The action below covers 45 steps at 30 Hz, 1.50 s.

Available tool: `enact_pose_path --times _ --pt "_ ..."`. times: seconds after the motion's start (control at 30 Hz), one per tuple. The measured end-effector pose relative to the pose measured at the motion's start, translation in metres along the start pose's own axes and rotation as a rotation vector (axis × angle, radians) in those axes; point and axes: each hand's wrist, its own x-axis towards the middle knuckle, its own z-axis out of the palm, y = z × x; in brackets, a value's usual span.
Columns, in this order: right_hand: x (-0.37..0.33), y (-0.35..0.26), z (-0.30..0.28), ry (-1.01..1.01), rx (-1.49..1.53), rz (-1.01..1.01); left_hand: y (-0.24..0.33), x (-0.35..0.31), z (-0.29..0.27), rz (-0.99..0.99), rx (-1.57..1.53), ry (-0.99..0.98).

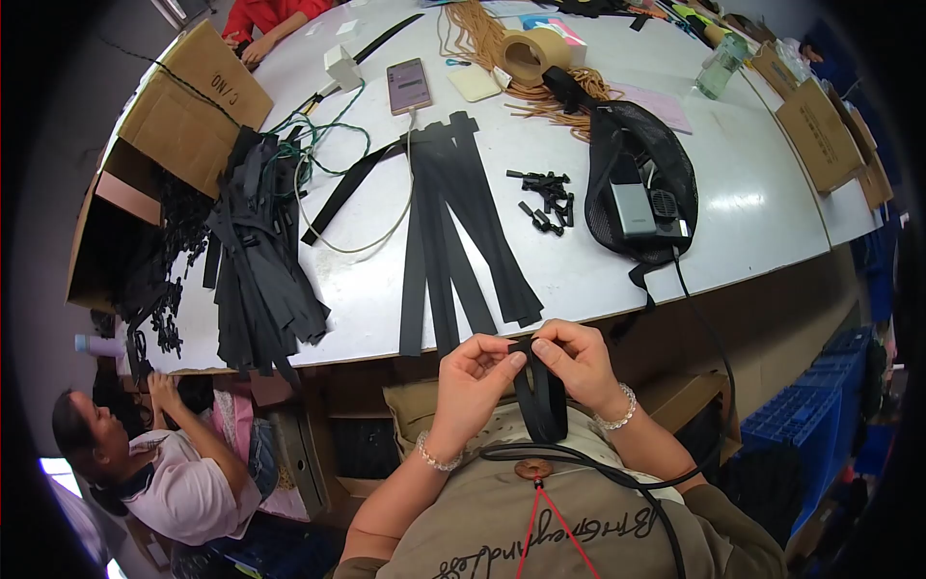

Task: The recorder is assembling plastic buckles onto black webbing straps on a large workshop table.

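Observation:
Close to my body, at the table's front edge, a black webbing strap (546, 410) hangs in a loop between my hands. My left hand (479, 372) pinches one end of it between thumb and fingers. The other side of the loop is gripped by my right hand (578, 368), almost touching the left. Just beyond them, several flat black straps (439, 261) lie fanned out on the table, some reaching the front edge. Small black plastic fittings (548, 196) sit in a loose cluster to the right of these straps.
A big heap of black straps (256, 261) and an open cardboard box (188, 106) occupy the left. A mesh bag (683, 145) holding a power bank trails a black cable past my right arm. Farther back are a phone (409, 85) and tape roll (533, 55). A co-worker (183, 473) sits left.

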Motion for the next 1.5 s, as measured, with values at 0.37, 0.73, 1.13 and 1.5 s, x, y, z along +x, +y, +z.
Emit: enact_pose_path --times 0.37,0.73,1.13,1.5 --pt "-0.027 0.049 -0.026 0.110 0.404 0.439 -0.049 0.009 0.000 -0.390 -0.003 -0.023" --pt "-0.021 0.064 -0.029 0.170 0.361 0.385 -0.067 0.015 0.000 -0.369 -0.150 0.015" --pt "-0.022 0.057 -0.027 0.176 0.217 0.307 -0.063 0.014 0.002 -0.305 -0.061 0.039" --pt "-0.017 0.075 -0.015 0.326 0.367 0.335 -0.071 0.022 -0.004 -0.425 -0.205 -0.029"
